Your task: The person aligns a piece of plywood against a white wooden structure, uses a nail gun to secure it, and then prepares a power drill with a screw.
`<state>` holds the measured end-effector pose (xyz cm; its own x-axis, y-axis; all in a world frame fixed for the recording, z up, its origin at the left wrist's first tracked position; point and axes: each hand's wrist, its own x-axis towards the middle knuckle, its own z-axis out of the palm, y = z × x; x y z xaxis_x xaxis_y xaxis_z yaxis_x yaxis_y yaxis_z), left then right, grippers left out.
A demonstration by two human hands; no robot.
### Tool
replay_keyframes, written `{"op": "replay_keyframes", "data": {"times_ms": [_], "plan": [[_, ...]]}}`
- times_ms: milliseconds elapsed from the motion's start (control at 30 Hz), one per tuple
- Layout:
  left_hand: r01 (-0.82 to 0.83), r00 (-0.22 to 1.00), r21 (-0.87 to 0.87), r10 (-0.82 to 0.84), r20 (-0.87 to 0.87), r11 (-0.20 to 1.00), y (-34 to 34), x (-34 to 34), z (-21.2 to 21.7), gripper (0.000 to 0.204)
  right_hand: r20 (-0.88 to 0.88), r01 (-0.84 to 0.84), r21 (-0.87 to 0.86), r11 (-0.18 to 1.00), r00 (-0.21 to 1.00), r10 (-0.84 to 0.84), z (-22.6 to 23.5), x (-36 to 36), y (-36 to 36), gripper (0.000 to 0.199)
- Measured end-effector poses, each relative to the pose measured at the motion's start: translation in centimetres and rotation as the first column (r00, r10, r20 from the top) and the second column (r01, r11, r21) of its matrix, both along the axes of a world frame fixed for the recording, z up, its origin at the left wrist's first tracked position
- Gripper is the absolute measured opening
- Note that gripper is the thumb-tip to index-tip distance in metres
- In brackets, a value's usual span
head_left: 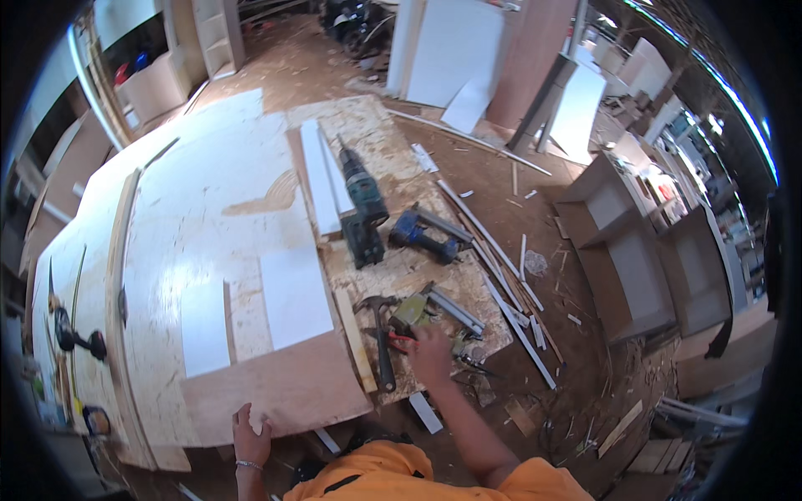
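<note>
My left hand (pixel 251 437) is at the near edge of a brown plywood panel (pixel 276 386), its thumb and fingers apart. On the right, my right hand (pixel 431 357) closes over the handle area of a green nail gun (pixel 410 311), which lies on the bench; my fingers partly hide it. A red-handled tool (pixel 399 341) touches that hand's left side, and its other end is hidden. Just left of it lies a claw hammer (pixel 383 351). Two white panels, one on the left (pixel 205 330) and one on the right (pixel 294 296), lie beyond the brown panel.
Farther up the bench (pixel 359 117) lie a blue nail gun (pixel 426 236), a dark cordless drill (pixel 363 196) and white strips (pixel 320 179). Another drill (pixel 75 336) sits at the far left. Offcuts (pixel 510 284) litter the floor at right, beside an open cabinet (pixel 626 250).
</note>
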<state>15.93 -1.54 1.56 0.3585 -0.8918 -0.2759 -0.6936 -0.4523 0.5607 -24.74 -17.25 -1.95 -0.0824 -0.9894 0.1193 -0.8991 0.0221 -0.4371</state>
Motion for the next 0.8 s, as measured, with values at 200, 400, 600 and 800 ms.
{"op": "replay_keyframes", "data": {"times_ms": [200, 400, 600, 800], "plan": [[0.378, 0.844, -0.050, -0.321, 0.431, 0.925, -10.6, 3.9, -5.1, 0.087, 0.254, -0.180, 0.340, 0.923, 0.963, 0.095, -0.4, 10.0, 5.6, 0.046], [0.605, 0.382, 0.475, -0.756, 0.531, 0.639, -14.9, 6.7, -4.5, 0.075, 0.099, 0.129, 0.161, 0.979, 0.984, -0.146, -4.6, 18.6, 6.4, 0.050], [0.793, 0.484, -0.148, -0.463, 0.743, 0.591, -14.7, 10.5, -10.4, 0.071, 0.365, 0.139, 0.228, 0.964, 0.905, -0.217, -5.4, 16.7, 4.0, 0.050], [0.453, 0.891, -0.146, -0.454, 0.033, 0.879, -18.8, 7.8, -9.2, 0.067, 0.553, 0.145, 0.301, 0.942, 0.779, -0.297, -4.9, 16.9, 7.4, 0.055]]}}
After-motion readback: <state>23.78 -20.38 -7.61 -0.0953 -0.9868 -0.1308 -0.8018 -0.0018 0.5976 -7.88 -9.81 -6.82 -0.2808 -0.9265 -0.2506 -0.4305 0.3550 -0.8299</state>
